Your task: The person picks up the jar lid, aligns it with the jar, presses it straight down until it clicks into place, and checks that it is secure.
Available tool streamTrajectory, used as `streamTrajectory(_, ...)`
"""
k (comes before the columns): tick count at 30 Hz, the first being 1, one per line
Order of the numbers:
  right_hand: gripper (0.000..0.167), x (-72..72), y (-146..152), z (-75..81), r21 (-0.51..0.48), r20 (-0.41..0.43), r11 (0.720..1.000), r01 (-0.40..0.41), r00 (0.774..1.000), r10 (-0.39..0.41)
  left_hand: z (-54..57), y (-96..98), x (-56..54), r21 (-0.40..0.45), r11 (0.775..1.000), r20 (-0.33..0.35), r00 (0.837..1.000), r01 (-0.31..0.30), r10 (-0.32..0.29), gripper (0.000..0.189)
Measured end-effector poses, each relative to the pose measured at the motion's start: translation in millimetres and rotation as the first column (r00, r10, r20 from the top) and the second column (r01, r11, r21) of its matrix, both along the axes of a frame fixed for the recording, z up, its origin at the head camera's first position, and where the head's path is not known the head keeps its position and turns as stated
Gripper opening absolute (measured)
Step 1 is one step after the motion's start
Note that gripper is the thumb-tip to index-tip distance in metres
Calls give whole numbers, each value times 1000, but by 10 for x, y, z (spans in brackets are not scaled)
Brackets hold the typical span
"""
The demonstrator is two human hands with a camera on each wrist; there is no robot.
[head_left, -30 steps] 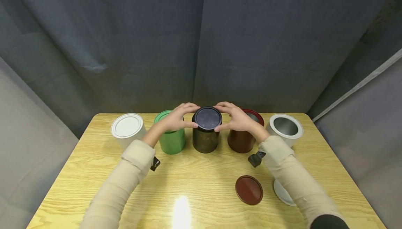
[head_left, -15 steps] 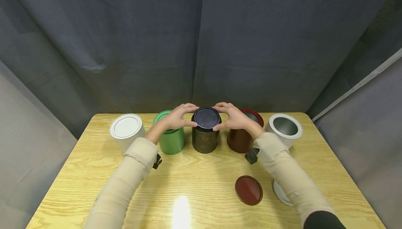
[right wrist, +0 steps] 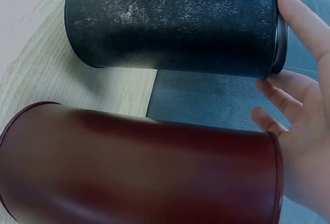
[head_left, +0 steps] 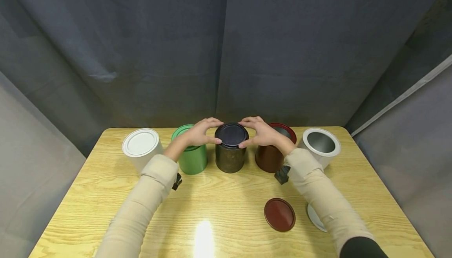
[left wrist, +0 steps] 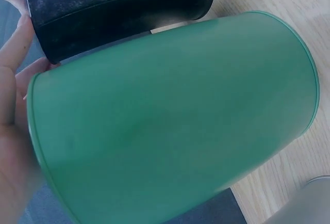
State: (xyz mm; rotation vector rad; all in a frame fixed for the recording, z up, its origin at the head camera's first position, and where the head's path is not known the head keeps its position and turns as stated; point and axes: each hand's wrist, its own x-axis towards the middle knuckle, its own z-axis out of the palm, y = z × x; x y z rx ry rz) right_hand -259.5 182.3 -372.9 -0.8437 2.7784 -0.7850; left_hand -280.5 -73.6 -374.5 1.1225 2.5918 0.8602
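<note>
A dark, scuffed can [head_left: 230, 160] stands upright at the middle of the table's far side. Its round black lid [head_left: 231, 134] lies over its mouth. My left hand [head_left: 199, 133] holds the lid's left edge, thumb in front and fingers behind. On the opposite edge, my right hand [head_left: 265, 134] grips likewise. The right wrist view shows the lid's edge [right wrist: 281, 43] standing slightly proud of the can's rim. A green can [left wrist: 170, 126] is beside my left hand, and a dark red can [right wrist: 139, 167] is beside my right; forearms partly cover both in the head view.
A white lidded can [head_left: 141, 143] stands at the far left. At the far right is an open white can [head_left: 328, 160]. A dark red lid [head_left: 279, 215] lies flat near the front right, with a white lid [head_left: 315, 216] partly under the right sleeve.
The black lid has come down slightly onto the dark can, and both hands have lowered a little with it. The other cans and lids have not moved.
</note>
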Motion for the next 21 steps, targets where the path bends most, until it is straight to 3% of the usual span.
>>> streamTrajectory(7, 80, 4, 6, 2, 4, 0, 1000, -12, 1000, 12, -4, 12, 3, -20, 1000, -2, 1000, -14, 14, 65)
streamTrajectory(15, 60, 28, 5, -34, -58, -111, 998, 18, 993, -25, -17, 49, 28, -9, 998, -19, 998, -58, 58, 65)
streamTrajectory(21, 58, 59, -3, -53, -38, -120, 999, 35, 992, -40, -45, 80, 32, -47, 996, -35, 996, -80, 78, 64)
